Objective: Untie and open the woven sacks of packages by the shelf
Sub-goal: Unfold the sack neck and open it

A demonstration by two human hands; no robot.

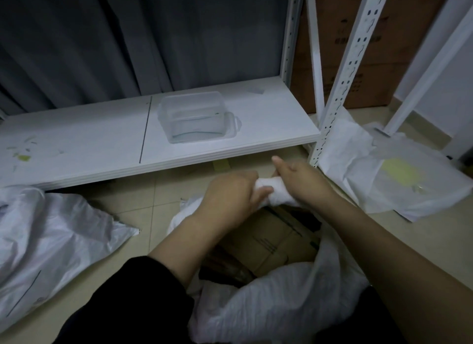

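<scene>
A white woven sack lies on the floor in front of me, its mouth partly open over brown cardboard boxes. The far rim of the sack is bunched into a thick roll. My left hand grips that roll from the left. My right hand grips it from the right, thumb sticking up. A second white sack lies flat at the left. A third sack with a yellowish patch sits at the right by the shelf post.
A low white shelf board runs across just beyond my hands, with a clear plastic tub on it. White perforated shelf posts rise at the right, with large brown cartons behind. Grey curtain behind the shelf. Beige tiled floor.
</scene>
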